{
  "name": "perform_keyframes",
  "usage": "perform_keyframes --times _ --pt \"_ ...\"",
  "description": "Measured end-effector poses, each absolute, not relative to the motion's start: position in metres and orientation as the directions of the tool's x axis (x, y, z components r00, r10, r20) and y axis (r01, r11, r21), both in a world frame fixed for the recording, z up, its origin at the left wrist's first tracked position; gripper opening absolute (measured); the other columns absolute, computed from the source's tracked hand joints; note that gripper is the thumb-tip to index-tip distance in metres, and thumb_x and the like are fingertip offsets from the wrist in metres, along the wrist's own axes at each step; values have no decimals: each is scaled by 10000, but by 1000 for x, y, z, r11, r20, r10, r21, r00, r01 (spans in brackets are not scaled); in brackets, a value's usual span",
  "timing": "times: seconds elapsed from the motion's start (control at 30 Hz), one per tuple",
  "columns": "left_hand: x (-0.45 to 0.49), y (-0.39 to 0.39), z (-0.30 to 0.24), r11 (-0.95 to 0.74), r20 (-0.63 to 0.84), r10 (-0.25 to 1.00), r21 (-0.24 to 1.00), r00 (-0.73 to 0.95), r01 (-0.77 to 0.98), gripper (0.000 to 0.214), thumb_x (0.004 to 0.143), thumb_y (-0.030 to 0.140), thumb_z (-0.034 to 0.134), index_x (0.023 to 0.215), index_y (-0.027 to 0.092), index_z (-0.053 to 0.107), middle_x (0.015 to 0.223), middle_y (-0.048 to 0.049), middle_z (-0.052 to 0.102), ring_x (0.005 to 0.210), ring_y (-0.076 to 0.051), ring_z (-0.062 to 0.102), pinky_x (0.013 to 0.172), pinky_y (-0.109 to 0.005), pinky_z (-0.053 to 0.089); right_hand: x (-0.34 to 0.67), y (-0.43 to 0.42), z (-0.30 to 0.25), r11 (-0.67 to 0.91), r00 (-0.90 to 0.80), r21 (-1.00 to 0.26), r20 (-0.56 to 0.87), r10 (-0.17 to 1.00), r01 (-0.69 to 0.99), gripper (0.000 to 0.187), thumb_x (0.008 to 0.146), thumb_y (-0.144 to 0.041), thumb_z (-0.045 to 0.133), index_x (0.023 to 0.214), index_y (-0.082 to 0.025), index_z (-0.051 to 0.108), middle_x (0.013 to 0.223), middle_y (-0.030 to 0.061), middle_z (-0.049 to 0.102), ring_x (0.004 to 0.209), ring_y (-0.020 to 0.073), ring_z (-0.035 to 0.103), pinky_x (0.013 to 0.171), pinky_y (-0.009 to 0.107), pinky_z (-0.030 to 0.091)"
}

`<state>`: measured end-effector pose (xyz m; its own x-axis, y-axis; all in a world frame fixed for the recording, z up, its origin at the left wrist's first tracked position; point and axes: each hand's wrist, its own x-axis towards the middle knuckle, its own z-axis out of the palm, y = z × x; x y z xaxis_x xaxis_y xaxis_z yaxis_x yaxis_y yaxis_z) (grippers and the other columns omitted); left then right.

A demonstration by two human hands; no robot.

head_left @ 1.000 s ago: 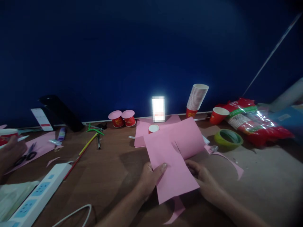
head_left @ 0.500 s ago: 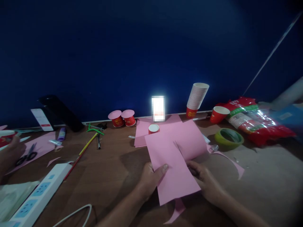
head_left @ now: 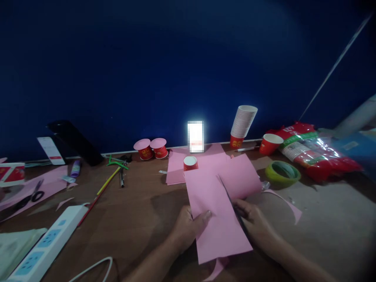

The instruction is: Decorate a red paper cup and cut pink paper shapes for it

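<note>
Pointing lengthwise away, pink paper (head_left: 221, 227), pinched by left fingers (head_left: 205, 216), right fingers (head_left: 244, 206) unclear.

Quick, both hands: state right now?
Left hand: closed on the partly cut pink paper sheet.
Right hand: curled at the sheet's edge; grip hidden, cannot tell.

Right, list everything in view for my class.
Held sheet: 1, pink, front centre
Sheet stack: 1, pink, centre
Disc-topped cups: 2, red/pink, rear left
Cup stack: 1, white/red, rear right
Loose cups: 2, red, centre and right
Blurred object: 1, red/white, left edge
Lit screens: 2, white, centre and left
Tape roll: 1, yellow-green, right
Packet: 1, mostly red, far right
Scissors: 1, dark, left
Tube: 1, purple, left
Leaning object: 1, black, rear left
Power strip: 1, white, front left
Cable: 1, white, front left
Scraps: several, pink, scattered
Hands: 2, bare, front centre
</note>
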<state>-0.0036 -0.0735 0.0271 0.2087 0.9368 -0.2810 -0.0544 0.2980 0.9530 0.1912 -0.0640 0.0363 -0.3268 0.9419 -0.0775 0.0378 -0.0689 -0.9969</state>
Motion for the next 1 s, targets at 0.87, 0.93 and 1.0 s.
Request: perform_keyframes --times 0.87,0.93,1.0 --pt "-4 -76 33 326 -312 898 945 311 7 336 703 399 649 786 79 704 721 -88 693 592 -154 598 512 -216 438 192 -54 39 -41 -244 -998 -49 969 37 282 712 -123 559 976 -158 651 949 58 713 854 245 651 711 318 523" --pt "-3 -76 35 318 -307 893 948 328 21 331 704 396 648 797 84 705 754 -92 699 630 -165 609 543 -225 450 192 -52 43 -83 -219 -995 -93 971 55 273 709 -151 563 969 -163 648 903 60 717 823 245 652 704 328 523" --pt "-3 -77 35 318 -313 890 947 331 38 334 700 396 652 802 83 705 770 -97 702 651 -175 615 566 -236 458 192 -49 44 -115 -168 -990 -128 977 84 262 702 -196 573 952 -174 645 844 57 715 782 240 649 695 334 520"
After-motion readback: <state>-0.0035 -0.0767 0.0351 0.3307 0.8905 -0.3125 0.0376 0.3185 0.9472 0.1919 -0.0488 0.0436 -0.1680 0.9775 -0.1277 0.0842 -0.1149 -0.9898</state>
